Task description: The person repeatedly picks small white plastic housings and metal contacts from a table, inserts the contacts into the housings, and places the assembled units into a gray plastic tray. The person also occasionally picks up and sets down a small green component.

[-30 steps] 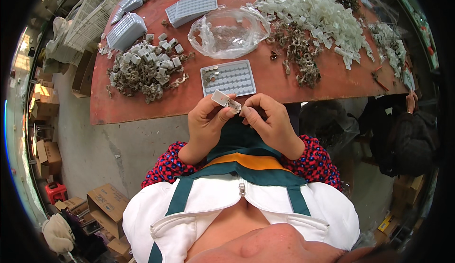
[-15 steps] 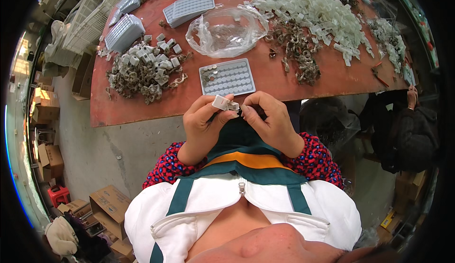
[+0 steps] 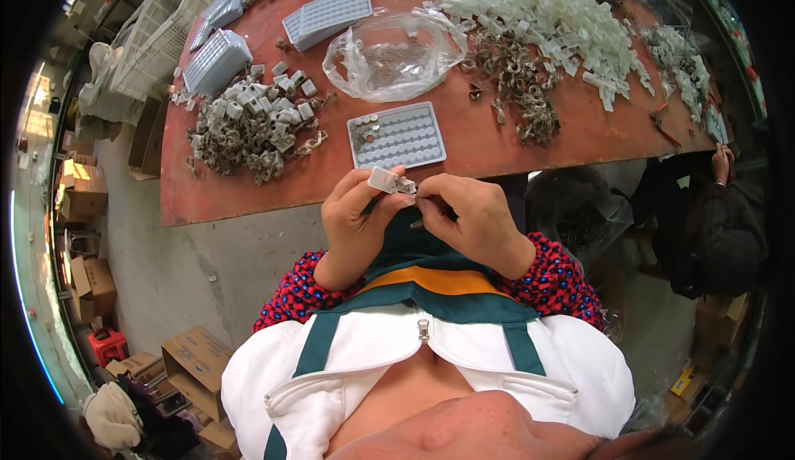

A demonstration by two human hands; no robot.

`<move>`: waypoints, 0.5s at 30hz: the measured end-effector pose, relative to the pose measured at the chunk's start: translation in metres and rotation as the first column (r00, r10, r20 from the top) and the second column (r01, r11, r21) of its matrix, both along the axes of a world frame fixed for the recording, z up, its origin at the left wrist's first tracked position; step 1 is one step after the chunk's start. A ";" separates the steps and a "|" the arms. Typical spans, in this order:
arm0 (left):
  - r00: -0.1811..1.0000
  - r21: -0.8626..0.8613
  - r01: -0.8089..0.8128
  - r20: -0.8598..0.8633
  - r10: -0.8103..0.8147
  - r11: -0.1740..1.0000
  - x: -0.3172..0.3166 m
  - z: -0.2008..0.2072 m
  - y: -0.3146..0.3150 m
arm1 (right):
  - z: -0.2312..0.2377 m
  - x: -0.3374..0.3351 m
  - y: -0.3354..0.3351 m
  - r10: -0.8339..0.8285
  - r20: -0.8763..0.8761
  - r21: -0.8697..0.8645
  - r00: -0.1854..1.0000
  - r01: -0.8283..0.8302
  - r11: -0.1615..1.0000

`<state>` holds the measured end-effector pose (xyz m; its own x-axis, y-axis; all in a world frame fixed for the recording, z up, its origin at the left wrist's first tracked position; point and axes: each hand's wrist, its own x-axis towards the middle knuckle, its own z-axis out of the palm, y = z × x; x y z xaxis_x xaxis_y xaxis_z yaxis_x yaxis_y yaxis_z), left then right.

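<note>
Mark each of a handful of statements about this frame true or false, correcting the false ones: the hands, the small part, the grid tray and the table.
1. The left hand holds a small pale plastic part at its fingertips. True.
2. The right hand rests flat on the table. False: it is raised in front of the body, its fingertips at the part.
3. The grid tray just beyond the hands is full. False: only a few cells at its left end hold pieces.
4. A crumpled clear plastic bag lies on the table beyond the tray. True.
5. The table is green. False: it is reddish brown.
</note>
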<state>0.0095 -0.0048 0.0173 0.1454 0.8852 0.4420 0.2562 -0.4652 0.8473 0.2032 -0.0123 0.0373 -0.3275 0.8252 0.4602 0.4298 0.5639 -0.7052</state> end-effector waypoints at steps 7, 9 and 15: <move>1.000 0.006 0.025 -0.008 -0.025 1.000 -0.002 0.000 -0.001 | -0.002 -0.001 -0.005 -0.041 -0.125 -0.151 0.991 0.022 0.988; 0.999 0.008 0.039 0.013 -0.039 0.999 -0.002 0.000 0.000 | -0.002 0.000 -0.004 -0.003 -0.129 -0.169 0.992 -0.019 0.985; 0.977 -0.132 0.084 0.206 -0.055 0.988 0.001 -0.003 -0.004 | -0.003 -0.001 -0.007 -0.016 -0.256 -0.358 0.966 -0.080 0.930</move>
<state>0.0105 -0.0086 0.0144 0.1294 0.9310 0.3413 0.0450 -0.3493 0.9359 0.2020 -0.0194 0.0345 -0.2699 0.9416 0.2016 0.1982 0.2592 -0.9453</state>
